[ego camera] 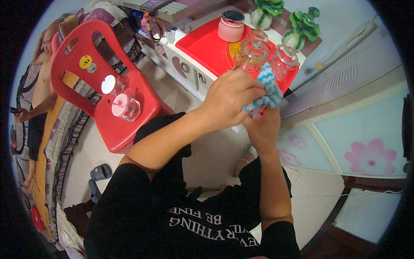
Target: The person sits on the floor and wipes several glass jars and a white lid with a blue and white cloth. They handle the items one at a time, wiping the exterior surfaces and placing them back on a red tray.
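Note:
My left hand (234,95) pinches a blue-and-white striped fluffy cloth (271,89). Just below it, my right hand (263,132) grips a small clear glass piece (256,112), mostly covered by the cloth and fingers, so its exact kind is hidden. Both hands meet in front of a red tray (200,43). On that tray stand a clear glass teapot (254,55) with a lid, another lidded glass vessel (284,60), and a further glass lid or vessel (257,34) behind. A pink jar with a dark lid (231,27) stands at the tray's far side.
The tray rests on a white cabinet (207,79) beside two cabbage-shaped ornaments (262,17). A red plastic chair (142,106) at left carries a pink-lidded glass jar (131,110) and a white-lidded one (110,84). Another person (45,77) reclines at far left. Slippers (101,172) lie on the floor.

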Available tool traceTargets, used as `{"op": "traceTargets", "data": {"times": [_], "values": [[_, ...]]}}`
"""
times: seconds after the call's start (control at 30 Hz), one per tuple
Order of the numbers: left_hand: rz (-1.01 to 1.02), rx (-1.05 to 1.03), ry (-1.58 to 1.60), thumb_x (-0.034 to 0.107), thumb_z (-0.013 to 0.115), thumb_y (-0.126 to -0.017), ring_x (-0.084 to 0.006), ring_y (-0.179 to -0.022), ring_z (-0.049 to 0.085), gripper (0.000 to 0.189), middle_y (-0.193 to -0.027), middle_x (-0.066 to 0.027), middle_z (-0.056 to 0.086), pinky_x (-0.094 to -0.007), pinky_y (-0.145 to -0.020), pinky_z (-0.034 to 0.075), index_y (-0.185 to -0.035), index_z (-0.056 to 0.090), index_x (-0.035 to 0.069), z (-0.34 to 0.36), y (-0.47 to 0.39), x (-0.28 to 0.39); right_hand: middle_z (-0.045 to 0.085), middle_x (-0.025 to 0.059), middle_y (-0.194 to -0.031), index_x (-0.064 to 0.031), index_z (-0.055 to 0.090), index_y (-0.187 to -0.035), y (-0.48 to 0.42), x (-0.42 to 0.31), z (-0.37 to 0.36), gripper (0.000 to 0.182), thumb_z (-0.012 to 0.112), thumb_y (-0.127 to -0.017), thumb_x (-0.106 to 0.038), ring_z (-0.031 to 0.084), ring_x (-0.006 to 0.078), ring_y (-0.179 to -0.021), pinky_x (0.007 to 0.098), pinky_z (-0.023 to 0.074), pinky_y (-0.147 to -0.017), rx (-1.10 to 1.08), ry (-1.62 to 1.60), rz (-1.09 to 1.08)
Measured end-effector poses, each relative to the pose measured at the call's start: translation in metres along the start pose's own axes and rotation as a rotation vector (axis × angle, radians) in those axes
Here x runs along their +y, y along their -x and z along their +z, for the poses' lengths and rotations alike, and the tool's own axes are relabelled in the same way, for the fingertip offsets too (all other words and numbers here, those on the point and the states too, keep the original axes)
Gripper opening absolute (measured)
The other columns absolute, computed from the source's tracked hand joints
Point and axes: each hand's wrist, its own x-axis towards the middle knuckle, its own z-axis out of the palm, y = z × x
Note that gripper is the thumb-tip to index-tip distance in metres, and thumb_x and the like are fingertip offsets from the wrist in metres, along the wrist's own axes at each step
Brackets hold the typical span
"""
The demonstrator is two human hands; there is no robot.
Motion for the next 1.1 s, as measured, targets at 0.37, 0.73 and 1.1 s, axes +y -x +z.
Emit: {"op": "traceTargets", "data": {"times": [0.37, 0.73, 1.1], "values": [[-0.046, 0.049, 0.151, 0.004, 0.064, -0.064, -0.0278, -0.083, 0.058, 0.024, -0.091, -0.0073, 0.062, -0.0369, -0.071, 0.048, -0.089, 0.063, 0.006, -0.012, -0.005, 0.007, 0.053, 0.0106, -0.116, -0.0031, 0.036, -0.130, -0.011, 0.000, -0.010, 0.078, 0.079, -0.065, -0.009, 0.056, 0.0209, -0.103, 0.0320, 0.0466, -0.088, 0.108, -0.506, 0.168], [-0.152, 0.289, -0.031, 0.002, 0.064, -0.062, -0.0283, -0.082, 0.057, 0.029, -0.090, -0.0095, 0.063, -0.0361, -0.073, 0.046, -0.091, 0.064, 0.005, -0.030, 0.000, -0.025, 0.052, 0.0119, -0.115, -0.0042, 0.040, -0.128, -0.009, -0.015, -0.015, 0.079, 0.081, -0.061, -0.013, 0.054, 0.0238, -0.104, 0.0355, 0.0456, -0.089, 0.009, -0.416, 0.248], [-0.085, 0.115, -0.017, 0.010, 0.060, -0.067, -0.0308, -0.092, 0.059, 0.034, -0.103, -0.0103, 0.062, -0.0391, -0.080, 0.045, -0.101, 0.062, 0.006, -0.004, 0.002, 0.001, 0.049, 0.0131, -0.114, -0.0042, 0.045, -0.124, -0.011, -0.009, -0.017, 0.069, 0.072, -0.061, -0.002, 0.050, 0.0284, -0.108, 0.0362, 0.0407, -0.094, 0.160, 0.101, -0.153]]}}
